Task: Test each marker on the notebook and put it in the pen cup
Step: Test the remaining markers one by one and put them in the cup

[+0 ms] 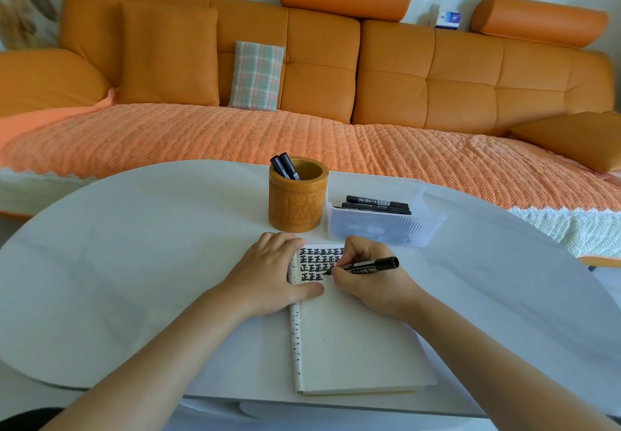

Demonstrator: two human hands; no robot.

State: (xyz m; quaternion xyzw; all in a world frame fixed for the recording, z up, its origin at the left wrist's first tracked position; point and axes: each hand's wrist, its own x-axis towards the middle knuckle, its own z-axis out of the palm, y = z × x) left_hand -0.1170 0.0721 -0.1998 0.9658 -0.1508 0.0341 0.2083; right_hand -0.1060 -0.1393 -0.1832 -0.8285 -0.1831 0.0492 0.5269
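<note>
Black marker (366, 265) pinched in right hand (369, 284), tip at notebook (353, 346), lower centre of frame. Left hand (268, 276) flat, pinning page. Tip contact partly hidden, probably touching. We'd keep stroke short, light. Pen cup (298, 195) just above.

Pen cup (297, 202) just beyond notebook (353, 340); two markers (285, 166) crowd left rim, right side of mouth open. Plastic tray (379, 229) just right of cup, narrow gap between. Left hand (272, 279) and right hand (369, 286) with marker (373, 265) block near approach. Bare table (117, 262) at left: wide passage.
</note>
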